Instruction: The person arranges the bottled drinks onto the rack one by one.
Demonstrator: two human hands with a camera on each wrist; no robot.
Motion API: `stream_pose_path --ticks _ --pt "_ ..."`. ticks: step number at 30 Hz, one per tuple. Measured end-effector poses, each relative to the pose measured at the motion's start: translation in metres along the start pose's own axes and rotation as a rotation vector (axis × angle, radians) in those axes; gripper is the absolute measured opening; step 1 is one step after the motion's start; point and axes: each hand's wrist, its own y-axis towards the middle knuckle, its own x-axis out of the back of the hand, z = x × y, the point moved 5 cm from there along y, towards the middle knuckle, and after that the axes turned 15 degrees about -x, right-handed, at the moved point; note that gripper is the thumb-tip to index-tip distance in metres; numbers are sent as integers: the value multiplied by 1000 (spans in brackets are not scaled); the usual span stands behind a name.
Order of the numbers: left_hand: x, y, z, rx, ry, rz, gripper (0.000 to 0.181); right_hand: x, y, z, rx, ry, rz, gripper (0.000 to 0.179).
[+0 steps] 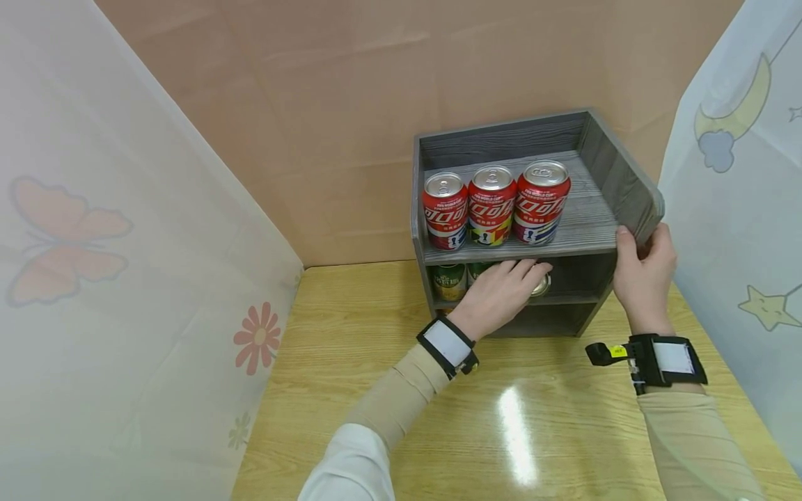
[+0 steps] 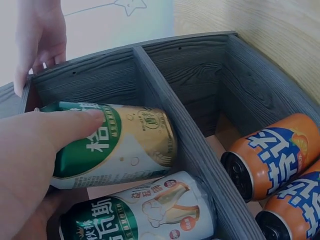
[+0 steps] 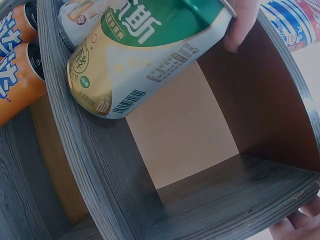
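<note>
My left hand (image 1: 501, 292) reaches into the middle level of a grey wood-grain shelf (image 1: 514, 254). It grips a green, white and gold drink can (image 2: 135, 145), thumb across the can's side. In the right wrist view that can (image 3: 145, 65) leans at an angle, its gold end by the shelf board. Another green and white can (image 2: 160, 210) stands beside it on the same level. My right hand (image 1: 645, 278) holds the front of the shelf's right side panel, its thumb on the near side. In the right wrist view only its fingertips (image 3: 300, 222) show.
Three red cola cans (image 1: 491, 209) stand in a row on the top level. Orange soda cans (image 2: 275, 155) sit on the bottom level. The shelf stands on a wooden table (image 1: 351, 348) against a brown backing (image 1: 313, 139), with a patterned sheet (image 1: 745, 209) close on the right.
</note>
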Motion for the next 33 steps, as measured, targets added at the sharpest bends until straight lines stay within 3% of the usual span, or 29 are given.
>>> stream_pose_path --ticks 7,16,23,33 --pt "-6 2 5 29 54 58 62 0 -1 1 -3 -12 1 39" --pt "-12 10 14 118 39 142 44 0 -1 0 -16 -9 3 38" --pt "-12 16 17 158 145 163 40 0 -1 0 -8 -12 -2 37" --pt "-14 17 18 185 133 193 40 0 -1 0 -12 3 4 37"
